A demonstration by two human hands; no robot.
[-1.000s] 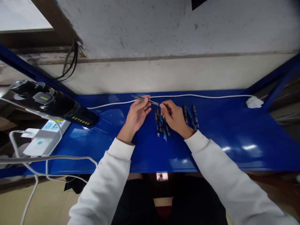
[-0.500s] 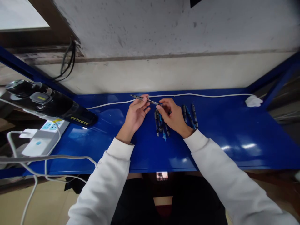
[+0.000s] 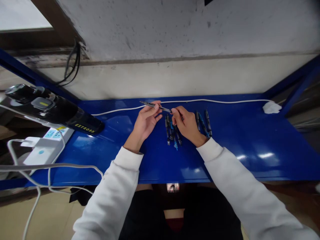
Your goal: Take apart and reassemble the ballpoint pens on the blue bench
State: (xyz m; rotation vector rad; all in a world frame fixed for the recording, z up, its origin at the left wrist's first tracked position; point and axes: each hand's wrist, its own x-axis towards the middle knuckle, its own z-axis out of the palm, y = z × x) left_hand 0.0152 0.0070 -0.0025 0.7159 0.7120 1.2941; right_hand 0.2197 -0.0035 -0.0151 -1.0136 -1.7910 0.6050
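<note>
Between my hands is a slim dark pen (image 3: 163,108), slanting down to the right above the blue shelf (image 3: 155,163). My left hand (image 3: 146,121) pinches its left part between thumb and fingers, palm turned up. The fingers of my right hand (image 3: 186,123) are closed at the pen's right end; what exactly they grip there is partly hidden. Below, several black and blue pens (image 3: 171,131) lie together on the shelf. To the right of my right hand lies another small group of pens (image 3: 203,123), one of them with a blue barrel.
A black device marked EXTRORD (image 3: 70,113) lies at the left, near a white power strip (image 3: 46,148) with several white cables (image 3: 72,166). Along the back runs a thin white cord (image 3: 212,100), ending by a crumpled white item (image 3: 272,107). Behind stands a wall (image 3: 180,80).
My right hand has shifted slightly right along the pen, and more of the pen's right part shows. My left hand has hardly moved and keeps its pinch.
</note>
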